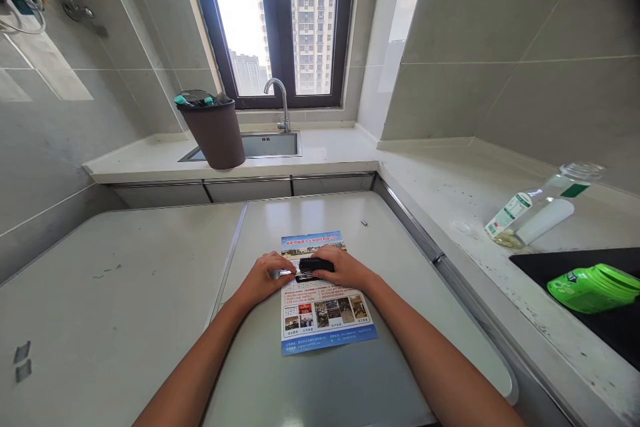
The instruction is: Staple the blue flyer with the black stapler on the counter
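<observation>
A black stapler (316,265) with a shiny metal part at its left end rests over a printed leaflet (325,340) on the white table. My right hand (343,265) is closed around the stapler's right end. At the other end, the fingers of my left hand (267,275) pinch the metal part. Blue bands, photos and rows of print cover the leaflet, and both hands hide some of its middle. A small grey piece (364,222), perhaps a strip of staples, lies behind the leaflet to the right.
Behind the table, a brown bin (213,133) stands by a sink (270,145) with a tap (283,103). On the right counter are a clear bottle (545,203) and a green container (595,288). Two grey pieces (23,361) lie at the table's left.
</observation>
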Demonstrator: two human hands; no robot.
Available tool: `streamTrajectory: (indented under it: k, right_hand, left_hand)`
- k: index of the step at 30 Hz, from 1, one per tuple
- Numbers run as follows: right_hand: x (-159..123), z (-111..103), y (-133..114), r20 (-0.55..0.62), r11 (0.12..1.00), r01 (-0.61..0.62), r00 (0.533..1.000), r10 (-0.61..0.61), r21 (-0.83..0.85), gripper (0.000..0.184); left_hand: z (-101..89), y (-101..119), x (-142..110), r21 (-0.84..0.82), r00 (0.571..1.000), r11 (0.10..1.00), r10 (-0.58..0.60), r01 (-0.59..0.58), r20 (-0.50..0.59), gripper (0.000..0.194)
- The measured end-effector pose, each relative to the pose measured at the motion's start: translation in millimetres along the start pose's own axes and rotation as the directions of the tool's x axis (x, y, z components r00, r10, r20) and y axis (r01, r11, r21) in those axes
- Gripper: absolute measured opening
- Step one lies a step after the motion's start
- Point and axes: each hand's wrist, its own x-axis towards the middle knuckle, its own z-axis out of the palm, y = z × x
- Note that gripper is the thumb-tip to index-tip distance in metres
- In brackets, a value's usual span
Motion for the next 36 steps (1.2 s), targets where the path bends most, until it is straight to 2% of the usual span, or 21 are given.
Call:
streamTrajectory:
  k: [9, 36]
  right_hand:
    - [-0.6, -0.7, -0.8, 0.006, 1.0, -0.004, 1.0, 0.004, -0.005, 0.027]
    - [-0.7, -1.2, -1.1, 0.008, 1.0, -0.011, 1.0, 0.011, -0.011, 0.025]
  left_hand:
    - [-3.3, 0.8, -0.2, 0.063, 0.999, 0.998, 0.021, -0.023, 0.028, 0.013]
    - [-2.4, 1.2, -0.3, 0.033, 1.0, 0.999, 0.016, -0.017, 0.026, 0.012]
